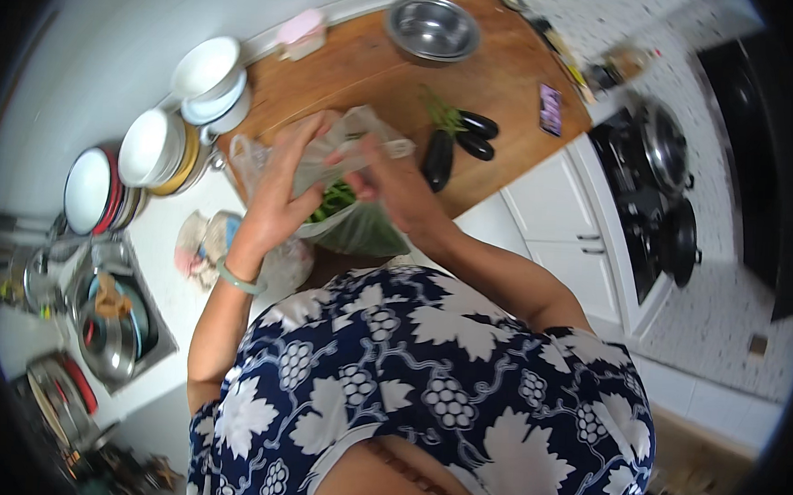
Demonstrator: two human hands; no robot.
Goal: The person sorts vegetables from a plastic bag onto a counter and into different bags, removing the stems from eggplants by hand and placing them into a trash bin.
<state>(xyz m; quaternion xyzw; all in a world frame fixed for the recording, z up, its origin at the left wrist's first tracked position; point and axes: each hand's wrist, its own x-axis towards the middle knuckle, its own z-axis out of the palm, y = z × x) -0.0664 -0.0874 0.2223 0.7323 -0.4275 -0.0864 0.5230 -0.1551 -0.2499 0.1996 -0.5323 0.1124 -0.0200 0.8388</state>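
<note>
A thin, translucent plastic bag (363, 236) of long green vegetables (335, 200) is in front of me at the near edge of the wooden countertop. Its mouth is open towards me. My left hand (282, 188), with a pale green bangle at the wrist, grips the bag's left side. Blurred by motion, my right hand (396, 187) is at the bag's right rim with its fingers bent over the opening. Whether it pinches the plastic is unclear. Three dark eggplants (439, 157) with green stems lie just beyond my right hand.
Steel bowls (431, 31) and a pink-lidded container (303, 34) stand at the back of the wooden countertop (352, 64). Stacked white bowls (153, 147) line the left wall above a sink (156, 342). A purple packet (550, 110) lies near the stove (631, 206) on the right.
</note>
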